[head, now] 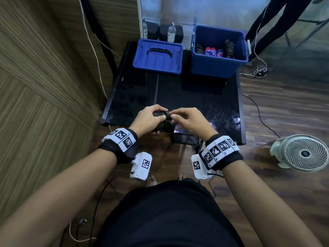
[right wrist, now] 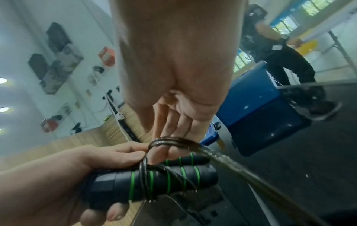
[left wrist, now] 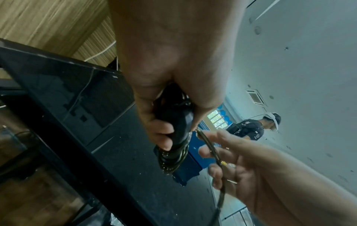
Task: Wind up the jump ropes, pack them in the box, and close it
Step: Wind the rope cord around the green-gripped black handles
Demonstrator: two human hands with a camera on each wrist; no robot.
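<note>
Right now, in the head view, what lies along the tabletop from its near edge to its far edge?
left hand and right hand winding the black jump rope → bare black tabletop → blue lid beside the open blue box.

Both forearms reach forward from 7 and 5 o'clock and meet near the middle of the head view. The left hand (head: 149, 117) has its fingers and thumb curled round the paired jump rope handles (right wrist: 154, 182). The right hand (head: 188, 120), at 3 o'clock of the left, has its fingers bent, the cord (right wrist: 218, 157) looped over the fingertips (right wrist: 160, 152).
</note>
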